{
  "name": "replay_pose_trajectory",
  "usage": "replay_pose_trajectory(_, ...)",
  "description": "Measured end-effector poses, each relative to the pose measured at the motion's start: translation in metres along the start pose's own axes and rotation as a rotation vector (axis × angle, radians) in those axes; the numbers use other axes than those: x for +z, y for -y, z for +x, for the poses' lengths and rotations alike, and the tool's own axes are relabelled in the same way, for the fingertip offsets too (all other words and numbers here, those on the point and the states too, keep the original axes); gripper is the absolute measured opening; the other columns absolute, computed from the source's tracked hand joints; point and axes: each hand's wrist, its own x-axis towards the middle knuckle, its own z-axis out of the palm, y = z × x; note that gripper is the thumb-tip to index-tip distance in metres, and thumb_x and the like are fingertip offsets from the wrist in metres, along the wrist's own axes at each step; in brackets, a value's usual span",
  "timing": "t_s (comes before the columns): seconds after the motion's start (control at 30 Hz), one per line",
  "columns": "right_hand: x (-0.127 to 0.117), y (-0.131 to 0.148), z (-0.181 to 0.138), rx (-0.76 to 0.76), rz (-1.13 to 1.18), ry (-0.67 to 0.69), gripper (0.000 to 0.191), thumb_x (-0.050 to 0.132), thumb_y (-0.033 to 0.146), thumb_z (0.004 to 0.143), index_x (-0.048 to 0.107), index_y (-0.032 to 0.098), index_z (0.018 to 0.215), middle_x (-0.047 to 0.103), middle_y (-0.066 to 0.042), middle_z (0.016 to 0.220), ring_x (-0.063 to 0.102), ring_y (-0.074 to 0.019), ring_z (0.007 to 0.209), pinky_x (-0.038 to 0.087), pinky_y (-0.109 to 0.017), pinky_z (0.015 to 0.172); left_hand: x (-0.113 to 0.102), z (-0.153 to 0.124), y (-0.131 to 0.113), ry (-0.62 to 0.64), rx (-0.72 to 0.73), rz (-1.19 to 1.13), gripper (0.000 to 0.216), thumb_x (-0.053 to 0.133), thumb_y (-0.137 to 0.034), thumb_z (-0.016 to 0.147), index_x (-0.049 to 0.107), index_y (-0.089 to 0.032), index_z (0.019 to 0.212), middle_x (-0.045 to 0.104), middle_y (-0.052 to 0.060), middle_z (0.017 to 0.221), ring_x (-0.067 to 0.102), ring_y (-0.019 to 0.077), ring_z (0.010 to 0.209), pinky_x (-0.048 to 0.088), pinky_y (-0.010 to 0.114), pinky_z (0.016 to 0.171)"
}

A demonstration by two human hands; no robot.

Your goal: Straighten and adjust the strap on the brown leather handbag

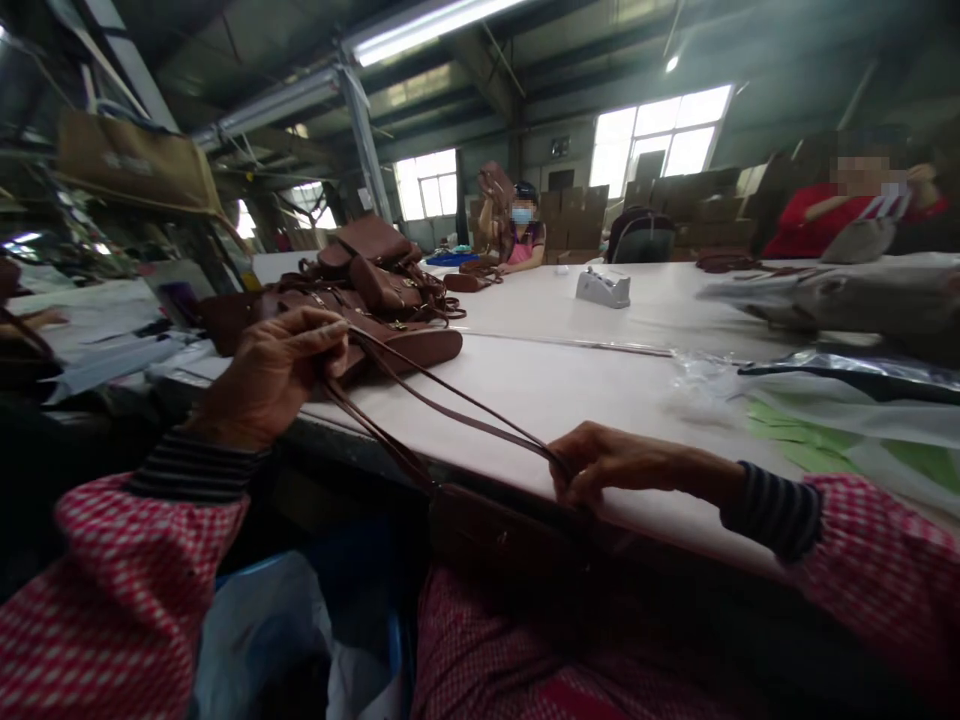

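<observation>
A small brown leather bag rests on my lap at the near edge of the white table. Its thin brown strap runs up from the bag to my left hand, which pinches the strap above the table edge. My right hand grips the strap where it meets the bag's top. Both sleeves are red-and-white checked with striped cuffs.
A pile of brown bags lies on the table behind my left hand. A tape dispenser stands mid-table. Plastic wrappers and green paper lie at the right. One person sits at the far end, another at the right.
</observation>
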Motion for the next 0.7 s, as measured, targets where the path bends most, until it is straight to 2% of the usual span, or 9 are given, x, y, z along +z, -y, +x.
replay_pose_trajectory(0.1, 0.004, 0.000, -0.006, -0.094, -0.285, -0.360, 0.022, 0.072, 0.034, 0.083, 0.060, 0.017, 0.075, 0.060, 0.003, 0.065, 0.053, -0.0115, 0.060, 0.037, -0.023, 0.055, -0.034, -0.016, -0.007, 0.083, -0.097, 0.132, 0.029, 0.088, -0.027, 0.069, 0.075, -0.011, 0.091, 0.065, 0.003, 0.068, 0.059, 0.0122, 0.057, 0.049, 0.019, 0.052)
replay_pose_trajectory(0.17, 0.004, 0.002, -0.009, -0.134, -0.430, -0.557, 0.022, 0.066, 0.037, 0.088, 0.060, 0.019, 0.078, 0.059, 0.003, 0.062, 0.055, -0.0127, 0.057, 0.040, -0.024, 0.056, -0.050, -0.026, -0.017, 0.121, -0.188, 0.187, 0.037, 0.088, -0.030, 0.069, 0.077, -0.013, 0.099, 0.069, 0.005, 0.074, 0.061, 0.0131, 0.062, 0.050, 0.019, 0.056)
replay_pose_trajectory(0.23, 0.001, 0.005, -0.010, -0.158, -0.487, -0.702, 0.021, 0.063, 0.040, 0.091, 0.062, 0.020, 0.086, 0.061, 0.002, 0.063, 0.059, -0.0150, 0.056, 0.045, -0.026, 0.057, -0.057, -0.035, -0.026, 0.162, -0.268, 0.247, 0.042, 0.088, -0.030, 0.067, 0.078, -0.015, 0.105, 0.074, 0.008, 0.085, 0.066, 0.0164, 0.072, 0.054, 0.022, 0.065)
replay_pose_trajectory(0.33, -0.006, 0.013, -0.010, -0.218, -0.500, -0.878, 0.027, 0.064, 0.048, 0.088, 0.064, 0.021, 0.091, 0.063, 0.001, 0.068, 0.061, -0.0172, 0.058, 0.048, -0.029, 0.059, -0.050, -0.045, -0.031, 0.201, -0.301, 0.383, 0.040, 0.088, -0.027, 0.062, 0.080, -0.017, 0.100, 0.076, 0.009, 0.093, 0.069, 0.0218, 0.084, 0.055, 0.028, 0.077)
replay_pose_trajectory(0.43, -0.014, 0.030, -0.008, -0.273, -0.449, -1.027, 0.033, 0.067, 0.055, 0.085, 0.064, 0.022, 0.088, 0.061, 0.000, 0.065, 0.060, -0.0184, 0.057, 0.047, -0.031, 0.058, -0.033, -0.051, -0.027, 0.101, -0.116, 0.606, 0.023, 0.085, -0.023, 0.062, 0.078, -0.018, 0.084, 0.072, 0.005, 0.080, 0.064, 0.0201, 0.075, 0.048, 0.027, 0.068)
replay_pose_trajectory(0.5, -0.021, 0.046, -0.007, -0.313, -0.357, -1.132, 0.038, 0.073, 0.058, 0.079, 0.064, 0.023, 0.088, 0.063, 0.000, 0.066, 0.060, -0.0193, 0.058, 0.048, -0.032, 0.058, -0.020, -0.054, -0.024, -0.019, 0.109, 0.802, 0.011, 0.078, -0.018, 0.067, 0.072, -0.019, 0.076, 0.067, 0.002, 0.072, 0.059, 0.0184, 0.069, 0.043, 0.027, 0.065)
replay_pose_trajectory(0.57, -0.026, 0.062, -0.007, -0.350, -0.243, -1.187, 0.045, 0.078, 0.063, 0.073, 0.064, 0.022, 0.088, 0.068, -0.003, 0.072, 0.060, -0.0196, 0.060, 0.048, -0.032, 0.057, -0.008, -0.053, -0.026, -0.159, 0.348, 0.984, 0.012, 0.072, -0.012, 0.071, 0.064, -0.020, 0.075, 0.063, 0.000, 0.071, 0.056, 0.0182, 0.069, 0.040, 0.028, 0.068)
replay_pose_trajectory(0.63, -0.030, 0.073, -0.006, -0.362, -0.107, -1.135, 0.052, 0.080, 0.068, 0.071, 0.063, 0.022, 0.087, 0.071, -0.007, 0.077, 0.061, -0.0198, 0.064, 0.047, -0.032, 0.057, 0.002, -0.049, -0.030, -0.304, 0.542, 1.083, 0.019, 0.068, -0.007, 0.072, 0.057, -0.022, 0.076, 0.059, 0.000, 0.074, 0.054, 0.0189, 0.070, 0.039, 0.029, 0.072)
replay_pose_trajectory(0.7, -0.032, 0.078, -0.005, -0.314, 0.043, -1.024, 0.055, 0.078, 0.072, 0.072, 0.063, 0.020, 0.083, 0.067, -0.006, 0.070, 0.058, -0.0190, 0.061, 0.045, -0.032, 0.057, 0.011, -0.041, -0.033, -0.400, 0.615, 1.059, 0.022, 0.066, -0.004, 0.073, 0.053, -0.022, 0.078, 0.056, 0.000, 0.074, 0.053, 0.0194, 0.070, 0.038, 0.030, 0.072)
